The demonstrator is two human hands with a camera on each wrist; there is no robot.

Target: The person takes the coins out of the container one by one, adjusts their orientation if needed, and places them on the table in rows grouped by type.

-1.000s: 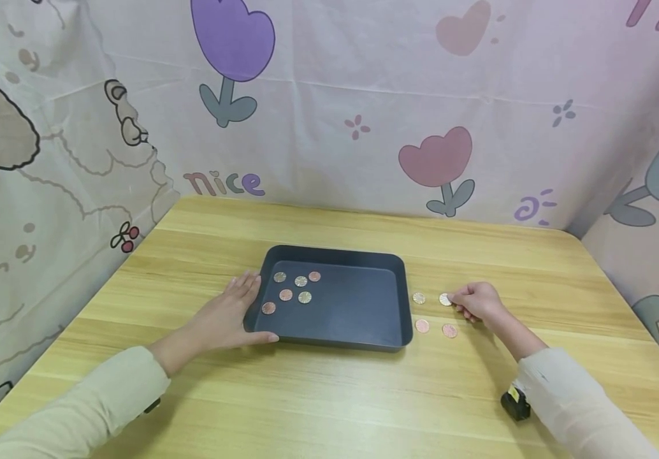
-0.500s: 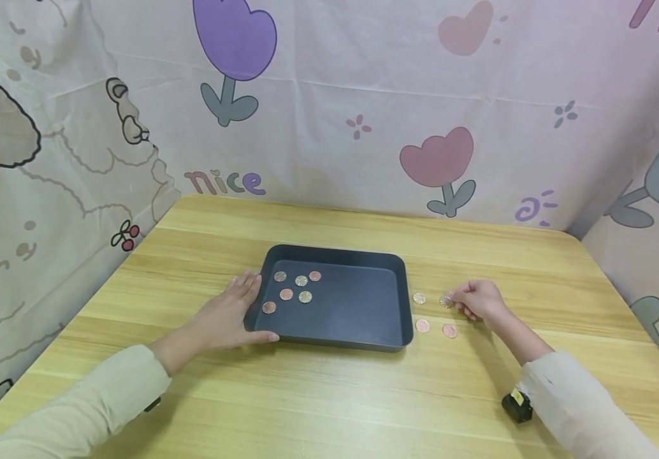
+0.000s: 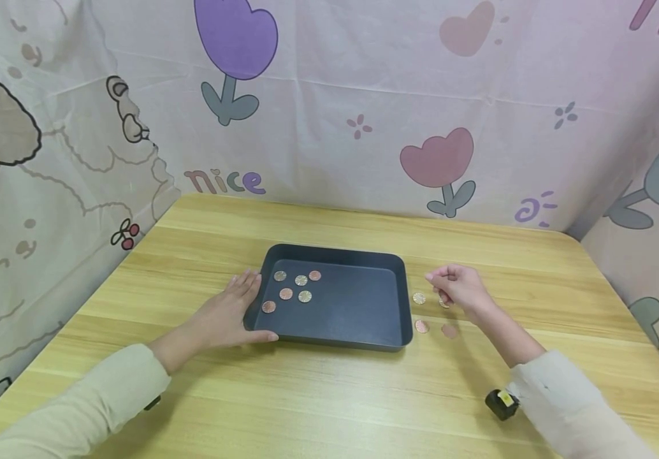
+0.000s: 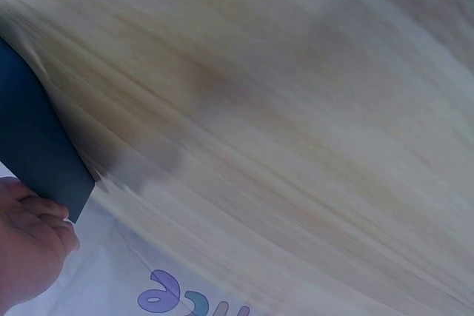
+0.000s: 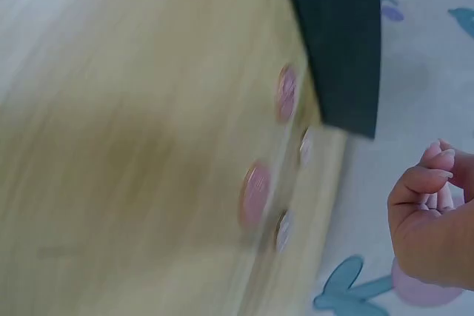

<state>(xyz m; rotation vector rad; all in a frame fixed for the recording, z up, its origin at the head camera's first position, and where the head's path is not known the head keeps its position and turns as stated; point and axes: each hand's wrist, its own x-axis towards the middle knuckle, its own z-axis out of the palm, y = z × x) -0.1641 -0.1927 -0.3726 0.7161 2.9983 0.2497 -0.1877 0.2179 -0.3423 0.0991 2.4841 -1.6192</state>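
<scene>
— What's the left hand (image 3: 223, 317) doing?

— It lies flat on the tabletop (image 3: 329, 389) against the left wall of the dark tray (image 3: 404, 299), fingers straight along the rim, thumb near the tray's near left corner. Its grip is relaxed and holds nothing.

— And inside the tray?

— Six coins (image 3: 295, 290) lie in a loose cluster at its far left end.

— Further right?

— Four coins on the tabletop (image 3: 419, 298) lie just right of the tray, two farther and two nearer. One is partly hidden under the right hand (image 3: 459, 288).

— Is that hand holding one?

— It hovers above them with fingers curled and fingertips pinched together. Whether a coin sits in that grip, I cannot tell; the right wrist view is blurred.
</scene>
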